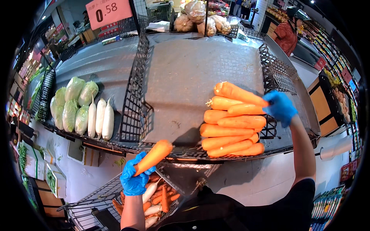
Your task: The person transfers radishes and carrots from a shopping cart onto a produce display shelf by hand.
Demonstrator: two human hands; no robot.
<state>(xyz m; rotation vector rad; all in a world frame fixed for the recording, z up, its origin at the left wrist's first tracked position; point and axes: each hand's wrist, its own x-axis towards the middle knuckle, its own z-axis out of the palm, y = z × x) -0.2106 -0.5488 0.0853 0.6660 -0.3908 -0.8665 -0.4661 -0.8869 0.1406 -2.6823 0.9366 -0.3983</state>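
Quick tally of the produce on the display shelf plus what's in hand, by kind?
Carrots stacked on the shelf: 9
Carrot in the left hand: 1
White radishes: 3
Wrapped cabbages: 5
Total: 18
Cart contents left out: too jumbled.

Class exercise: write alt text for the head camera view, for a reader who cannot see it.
A blue-gloved left hand lifts a carrot above a wire cart, while the gloved right hand touches the carrot pile on a grey display shelf.

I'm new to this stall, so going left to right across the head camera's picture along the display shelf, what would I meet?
Wrapped cabbages → white radishes → black wire divider → carrot in the left hand → stacked carrots → right hand, gloved blue, at the pile.
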